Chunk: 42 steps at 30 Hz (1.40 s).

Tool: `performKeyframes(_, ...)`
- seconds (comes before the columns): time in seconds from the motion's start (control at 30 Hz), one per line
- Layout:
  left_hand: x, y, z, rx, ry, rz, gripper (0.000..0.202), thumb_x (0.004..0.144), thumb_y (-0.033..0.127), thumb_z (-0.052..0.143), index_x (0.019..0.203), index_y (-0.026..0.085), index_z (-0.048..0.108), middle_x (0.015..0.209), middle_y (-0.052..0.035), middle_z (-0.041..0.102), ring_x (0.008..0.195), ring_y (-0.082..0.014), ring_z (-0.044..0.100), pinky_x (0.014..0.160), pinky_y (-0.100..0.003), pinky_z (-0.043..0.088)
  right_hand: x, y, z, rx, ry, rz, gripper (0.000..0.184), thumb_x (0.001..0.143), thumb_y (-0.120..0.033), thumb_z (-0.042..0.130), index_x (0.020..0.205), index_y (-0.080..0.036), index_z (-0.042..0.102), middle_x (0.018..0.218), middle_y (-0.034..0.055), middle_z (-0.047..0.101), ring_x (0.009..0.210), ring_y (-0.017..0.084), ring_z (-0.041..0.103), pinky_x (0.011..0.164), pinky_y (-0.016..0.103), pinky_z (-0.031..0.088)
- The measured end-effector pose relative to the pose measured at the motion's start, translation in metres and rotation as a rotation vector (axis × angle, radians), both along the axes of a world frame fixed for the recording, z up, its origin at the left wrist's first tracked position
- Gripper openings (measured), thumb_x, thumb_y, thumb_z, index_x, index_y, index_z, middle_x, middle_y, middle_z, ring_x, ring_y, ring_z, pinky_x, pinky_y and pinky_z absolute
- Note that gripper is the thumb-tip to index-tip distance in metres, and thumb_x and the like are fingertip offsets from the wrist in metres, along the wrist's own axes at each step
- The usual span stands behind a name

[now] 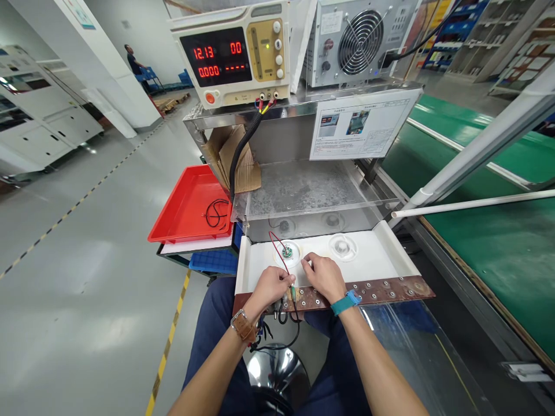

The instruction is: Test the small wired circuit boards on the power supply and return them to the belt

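My left hand point(273, 284) is closed at the front of a white tray-like fixture point(377, 254), thumb and fingertip pinching the end of a thin red wire point(277, 242). That wire loops up to a small round green circuit board point(287, 252) lying in the left ring-shaped holder. Just below my left fingertips is a green clip point(293, 293) on a black cable. My right hand point(324, 276) is held right of the board, its fingers curled together. Whether anything small is between those fingertips is hidden.
A power supply point(229, 58) showing 12.13 stands on the metal shelf beside a grey fan unit point(359, 43). A red tray point(186, 202) holding a black cable is at left. A second round holder point(343, 247) is at right. A studded brown strip point(381, 290) lines the front edge.
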<state>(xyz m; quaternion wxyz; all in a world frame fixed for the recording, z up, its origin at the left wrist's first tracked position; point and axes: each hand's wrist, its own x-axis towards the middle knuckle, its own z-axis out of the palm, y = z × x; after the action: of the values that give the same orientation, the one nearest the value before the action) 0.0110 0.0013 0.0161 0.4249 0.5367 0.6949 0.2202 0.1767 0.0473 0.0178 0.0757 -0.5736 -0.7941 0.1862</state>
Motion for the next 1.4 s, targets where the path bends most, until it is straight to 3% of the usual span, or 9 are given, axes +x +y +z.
performKeyframes(0.6, -0.0006, 0.0004, -0.0004, 0.000, -0.033, -0.009, 0.036, 0.075, 0.044, 0.060, 0.050, 0.020, 0.052, 0.049, 0.0029, 0.047, 0.053, -0.0124, 0.040, 0.054, -0.026, 0.028, 0.0002, 0.0004, -0.0002, 0.011, 0.019, -0.005, 0.028, 0.099, -0.037, 0.043, 0.100, -0.022, 0.066, 0.082, 0.0039, 0.072, 0.080, 0.020, 0.066, 0.064, 0.027, 0.033)
performKeyframes(0.83, -0.0006, 0.0006, 0.0020, -0.001, -0.025, -0.033, 0.037, 0.074, 0.046, 0.058, 0.049, 0.020, 0.048, 0.049, 0.0038, 0.042, 0.052, -0.0116, 0.037, 0.054, -0.027, 0.026, -0.0002, 0.0001, 0.0006, -0.013, 0.014, -0.011, 0.029, 0.099, -0.037, 0.043, 0.102, -0.021, 0.066, 0.083, 0.0054, 0.072, 0.081, 0.019, 0.066, 0.065, 0.026, 0.033)
performKeyframes(1.4, -0.0002, 0.0004, 0.0030, -0.022, -0.047, -0.012, 0.038, 0.074, 0.049, 0.060, 0.053, 0.018, 0.054, 0.049, 0.0031, 0.046, 0.053, -0.0120, 0.040, 0.054, -0.026, 0.027, -0.0004, 0.0005, 0.0008, -0.009, 0.004, -0.005, 0.029, 0.099, -0.039, 0.044, 0.103, -0.021, 0.067, 0.084, 0.0054, 0.073, 0.081, 0.020, 0.066, 0.066, 0.027, 0.034)
